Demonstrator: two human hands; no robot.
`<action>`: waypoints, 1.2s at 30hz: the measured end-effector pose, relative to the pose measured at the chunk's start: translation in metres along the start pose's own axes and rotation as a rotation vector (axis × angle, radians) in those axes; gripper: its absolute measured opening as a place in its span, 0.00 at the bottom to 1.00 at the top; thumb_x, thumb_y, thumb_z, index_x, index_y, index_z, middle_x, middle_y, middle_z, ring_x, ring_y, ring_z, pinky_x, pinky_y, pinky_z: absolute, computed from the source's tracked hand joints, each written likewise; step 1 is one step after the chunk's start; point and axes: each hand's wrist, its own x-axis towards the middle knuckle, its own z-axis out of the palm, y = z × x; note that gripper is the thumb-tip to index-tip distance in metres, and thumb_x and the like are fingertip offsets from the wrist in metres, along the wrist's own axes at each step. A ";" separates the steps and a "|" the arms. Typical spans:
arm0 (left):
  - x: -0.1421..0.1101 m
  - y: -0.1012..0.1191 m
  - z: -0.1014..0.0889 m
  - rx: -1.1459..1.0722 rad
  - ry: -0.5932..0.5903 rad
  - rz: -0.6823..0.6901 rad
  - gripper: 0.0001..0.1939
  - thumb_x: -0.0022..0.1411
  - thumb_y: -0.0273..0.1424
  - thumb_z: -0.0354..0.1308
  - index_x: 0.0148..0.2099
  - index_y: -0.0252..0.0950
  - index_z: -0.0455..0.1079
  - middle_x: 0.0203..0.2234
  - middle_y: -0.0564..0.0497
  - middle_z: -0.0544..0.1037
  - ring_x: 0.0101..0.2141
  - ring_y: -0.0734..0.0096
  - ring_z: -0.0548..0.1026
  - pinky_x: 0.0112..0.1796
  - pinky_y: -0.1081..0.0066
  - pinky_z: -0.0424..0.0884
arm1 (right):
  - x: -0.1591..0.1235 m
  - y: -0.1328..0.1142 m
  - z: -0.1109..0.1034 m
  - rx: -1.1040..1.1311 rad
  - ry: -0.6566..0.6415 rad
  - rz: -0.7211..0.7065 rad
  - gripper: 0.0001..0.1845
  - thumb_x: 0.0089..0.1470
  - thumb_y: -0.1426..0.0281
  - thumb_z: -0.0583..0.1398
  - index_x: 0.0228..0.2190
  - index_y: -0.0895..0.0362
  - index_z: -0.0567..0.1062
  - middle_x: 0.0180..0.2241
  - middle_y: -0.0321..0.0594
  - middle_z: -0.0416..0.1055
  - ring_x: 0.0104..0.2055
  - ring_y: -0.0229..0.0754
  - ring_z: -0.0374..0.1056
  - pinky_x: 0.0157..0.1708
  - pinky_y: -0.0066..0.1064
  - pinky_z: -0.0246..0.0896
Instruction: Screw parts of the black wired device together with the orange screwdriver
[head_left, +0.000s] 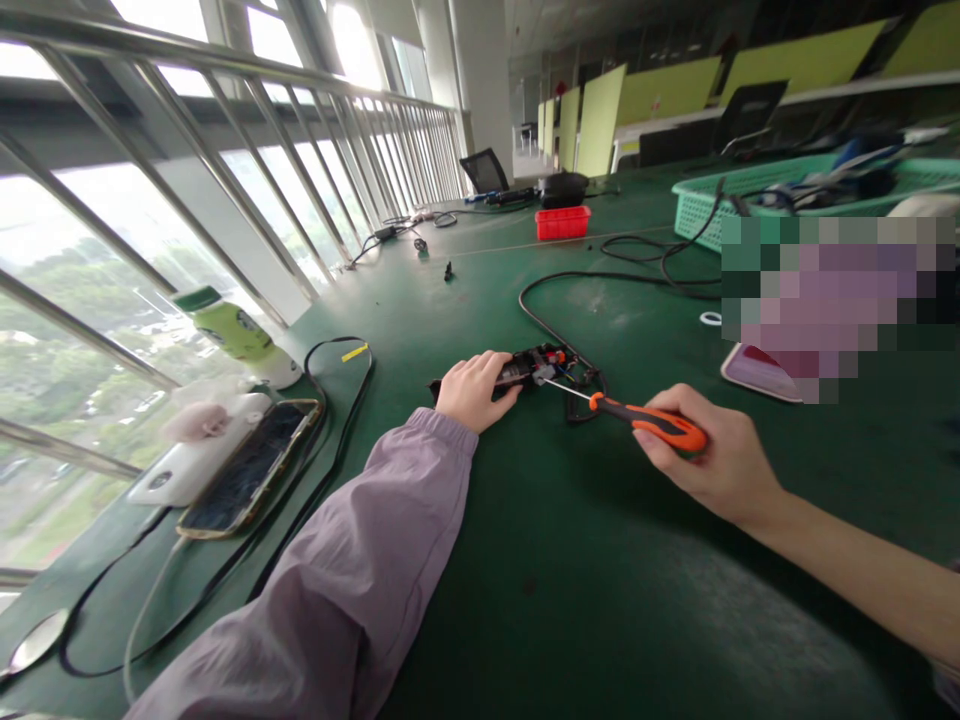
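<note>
My left hand [478, 390], at the end of a purple sleeve, is closed over the body of a black device [534, 366] lying on the green table. The device's right end is opened up, with small red, blue and yellow wires showing; its exact kind is unclear. In my right hand [712, 455] is an orange-and-black screwdriver [649, 420], gripped by the handle. Its thin metal shaft points left, and the tip reaches the exposed wiring end. Whether the tip sits in a screw is too small to tell. A black cable [555, 275] runs from near the device.
Phones [251, 470], a green-capped bottle [236, 335] and a looped black strap [352, 420] lie left, beside the metal railing [247, 70]. A red basket [562, 223] stands farther back. A green basket [694, 212] holds cables at right, near a blurred-out area.
</note>
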 end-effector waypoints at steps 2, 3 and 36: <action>0.000 0.000 0.000 -0.001 0.001 -0.003 0.18 0.59 0.39 0.52 0.49 0.36 0.64 0.39 0.50 0.76 0.40 0.64 0.74 0.39 0.67 0.67 | -0.002 0.000 0.001 0.031 -0.002 0.005 0.08 0.50 0.64 0.57 0.28 0.54 0.64 0.21 0.33 0.67 0.19 0.34 0.62 0.21 0.26 0.56; 0.000 0.000 0.000 -0.002 0.001 -0.005 0.18 0.59 0.39 0.52 0.49 0.36 0.64 0.39 0.50 0.76 0.40 0.64 0.74 0.39 0.67 0.67 | -0.002 0.000 0.001 0.035 -0.006 0.003 0.08 0.50 0.65 0.57 0.29 0.54 0.64 0.22 0.33 0.67 0.20 0.34 0.62 0.21 0.26 0.57; 0.000 0.001 0.000 -0.008 -0.022 -0.021 0.18 0.59 0.39 0.52 0.49 0.37 0.64 0.40 0.50 0.75 0.41 0.64 0.73 0.40 0.66 0.66 | -0.001 0.001 0.002 -0.057 -0.031 -0.027 0.12 0.51 0.63 0.56 0.21 0.54 0.62 0.16 0.30 0.58 0.17 0.33 0.55 0.18 0.26 0.50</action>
